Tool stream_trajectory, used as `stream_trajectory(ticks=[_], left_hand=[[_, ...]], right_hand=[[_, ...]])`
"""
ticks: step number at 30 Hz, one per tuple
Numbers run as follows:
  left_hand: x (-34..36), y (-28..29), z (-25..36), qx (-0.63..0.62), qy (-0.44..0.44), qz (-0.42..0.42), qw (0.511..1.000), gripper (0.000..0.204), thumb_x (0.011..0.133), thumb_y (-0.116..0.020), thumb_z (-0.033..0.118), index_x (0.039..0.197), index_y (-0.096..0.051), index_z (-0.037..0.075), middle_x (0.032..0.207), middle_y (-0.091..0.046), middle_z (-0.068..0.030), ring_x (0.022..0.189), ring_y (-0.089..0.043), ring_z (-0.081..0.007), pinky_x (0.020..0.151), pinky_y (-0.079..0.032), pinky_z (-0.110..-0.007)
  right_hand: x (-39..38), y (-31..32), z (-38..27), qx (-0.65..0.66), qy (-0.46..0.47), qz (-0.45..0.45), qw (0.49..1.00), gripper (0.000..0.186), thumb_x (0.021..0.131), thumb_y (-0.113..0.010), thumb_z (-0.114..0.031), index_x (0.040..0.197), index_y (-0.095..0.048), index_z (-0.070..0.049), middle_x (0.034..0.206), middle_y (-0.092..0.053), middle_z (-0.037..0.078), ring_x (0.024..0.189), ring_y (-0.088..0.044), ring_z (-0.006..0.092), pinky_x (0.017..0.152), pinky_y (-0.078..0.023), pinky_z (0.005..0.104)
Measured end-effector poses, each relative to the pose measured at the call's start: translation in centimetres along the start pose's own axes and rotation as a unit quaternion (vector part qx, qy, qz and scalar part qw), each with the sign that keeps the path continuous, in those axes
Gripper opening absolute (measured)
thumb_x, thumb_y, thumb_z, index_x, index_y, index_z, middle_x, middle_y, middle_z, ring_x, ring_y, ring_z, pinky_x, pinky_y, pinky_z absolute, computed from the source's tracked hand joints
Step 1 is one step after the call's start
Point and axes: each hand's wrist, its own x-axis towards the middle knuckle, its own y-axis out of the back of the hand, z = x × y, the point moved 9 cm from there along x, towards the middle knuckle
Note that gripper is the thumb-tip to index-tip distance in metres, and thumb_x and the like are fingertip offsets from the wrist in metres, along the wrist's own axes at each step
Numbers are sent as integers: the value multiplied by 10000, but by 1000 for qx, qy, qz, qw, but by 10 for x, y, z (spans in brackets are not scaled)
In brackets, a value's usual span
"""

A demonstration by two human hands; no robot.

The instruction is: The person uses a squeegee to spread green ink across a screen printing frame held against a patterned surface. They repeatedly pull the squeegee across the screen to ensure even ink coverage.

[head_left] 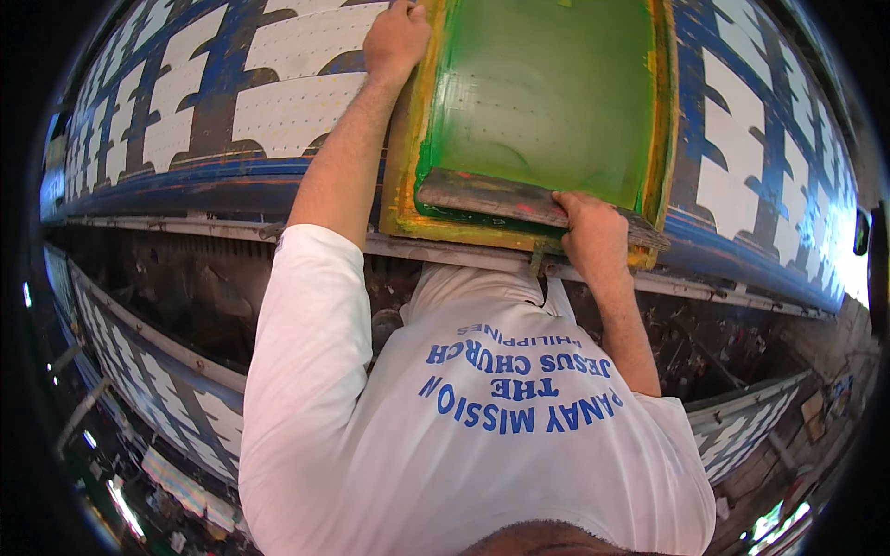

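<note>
A screen printing frame with green-stained mesh and yellow-green, paint-smeared edges lies on the long table in front of me. My left hand grips its left side, high up near the picture's upper edge, and the fingertips are partly cut off. Across the near end of the mesh lies a dark wooden squeegee, slightly slanted, its right end reaching over the frame's right edge. My right hand is closed on the squeegee toward its right end. Green ink rims the mesh.
White cut fabric pieces lie in rows on the dark blue table to the left, with more white pieces to the right. A metal rail runs along the table's near edge. Behind me stands another table with similar pieces.
</note>
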Motion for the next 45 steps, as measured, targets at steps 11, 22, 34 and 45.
stream_trajectory(ticks=[11,22,34,45], left_hand=[[-3,-2,4,10,7,-31,999,479,1028,-548,501,1314,-696,146,1182,-769,-199,1146,-721,-404,975,-560,-526],[9,-2,-7,26,52,-33,998,474,979,-633,496,1301,-723,160,1238,-776,-144,1169,-723,-359,1019,-548,-465],[12,1,-18,0,36,-7,999,395,985,-709,408,1213,-755,88,1126,-795,-143,1061,-744,-266,962,-549,-382],[31,1,-27,-4,-20,-77,997,393,1046,-669,392,1240,-686,51,1128,-747,-124,1076,-685,-225,997,-517,-368]], right_hand=[[-12,17,-5,7,20,-13,1000,411,764,-742,-10,1157,-787,-121,963,-768,145,913,-755,343,816,-609,455],[-67,8,12,227,94,-96,965,503,896,-803,-213,1355,-688,-42,1437,-637,185,1337,-606,364,1114,-507,464],[-65,16,241,251,-170,81,950,558,948,-771,-209,1399,-591,66,1286,-631,255,1190,-634,440,1001,-536,480],[-64,-6,237,276,-145,71,947,783,827,-824,-169,1491,-485,70,1290,-602,246,1188,-635,436,992,-554,476]])
